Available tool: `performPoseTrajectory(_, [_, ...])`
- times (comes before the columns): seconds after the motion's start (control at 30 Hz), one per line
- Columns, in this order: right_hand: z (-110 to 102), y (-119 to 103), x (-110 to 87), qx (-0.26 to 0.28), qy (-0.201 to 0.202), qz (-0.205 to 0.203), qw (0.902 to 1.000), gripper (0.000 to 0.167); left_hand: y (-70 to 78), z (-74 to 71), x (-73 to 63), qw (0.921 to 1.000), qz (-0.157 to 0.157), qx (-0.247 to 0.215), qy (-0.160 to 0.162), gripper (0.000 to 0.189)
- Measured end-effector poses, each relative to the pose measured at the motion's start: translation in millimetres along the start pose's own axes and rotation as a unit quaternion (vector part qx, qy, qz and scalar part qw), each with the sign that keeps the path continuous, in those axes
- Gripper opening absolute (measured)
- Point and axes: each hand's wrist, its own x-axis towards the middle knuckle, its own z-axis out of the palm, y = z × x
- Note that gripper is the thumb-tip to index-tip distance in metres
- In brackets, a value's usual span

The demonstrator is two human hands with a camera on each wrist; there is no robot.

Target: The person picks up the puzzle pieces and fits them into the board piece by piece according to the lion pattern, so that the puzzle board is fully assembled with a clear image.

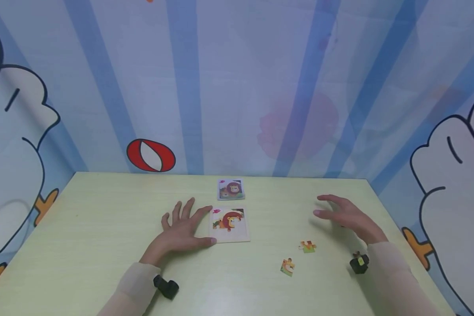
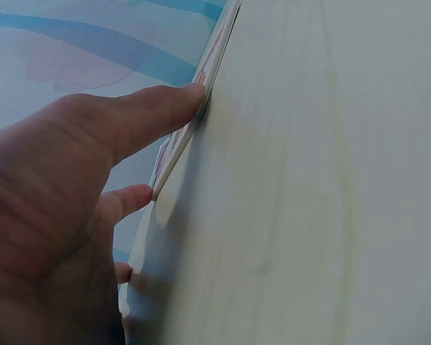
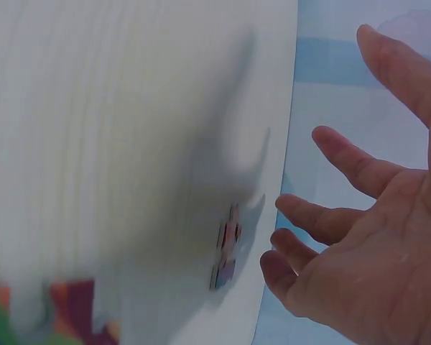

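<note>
A square puzzle board point(image 1: 237, 235), with a partly filled lion picture, lies flat on the table. Spread fingers of my left hand point(image 1: 181, 232) rest at its left side, thumb at the near corner and index finger at the far one. In the left wrist view the thumb point(image 2: 158, 111) touches the board's edge. My right hand point(image 1: 349, 215) is raised over the table to the right, fingers apart and holding nothing. Below it, in the right wrist view, small puzzle pieces point(image 3: 226, 248) lie on the table. Two loose puzzle pieces point(image 1: 308, 247) lie between the board and that hand.
Just behind the board lies a lion picture card point(image 1: 231, 189). Another colourful piece point(image 3: 72, 309) shows at the lower left of the right wrist view. The pale wooden table point(image 1: 102, 210) ends at a blue striped backdrop point(image 1: 237, 87).
</note>
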Motion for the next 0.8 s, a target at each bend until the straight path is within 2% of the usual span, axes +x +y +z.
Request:
performPoseTrajectory(0.13, [-5, 10, -3.8, 0.005, -0.004, 0.001, 1.0000, 0.097, -0.8, 1.0, 0.4, 1.0000, 0.000, 0.001, 0.001, 0.099])
performPoseTrajectory(0.43, [-10, 29, -9.1, -0.006, -0.014, -0.001, 0.9999, 0.114, 8.1, -7.1, -4.2, 0.9998, -0.013, 0.011, -0.014, 0.096])
performPoseTrajectory(0.67, [-13, 44, -14.1, -0.064, 0.011, 0.000, 0.9979, 0.111, 6.1, -5.5, -3.6, 0.9999, -0.013, 0.004, -0.011, 0.097])
performPoseTrajectory(0.8, [-16, 51, -17.2, -0.073, 0.026, 0.013, 0.9969, 0.102, 7.0, -4.9, -2.6, 0.9999, -0.012, 0.002, -0.012, 0.098])
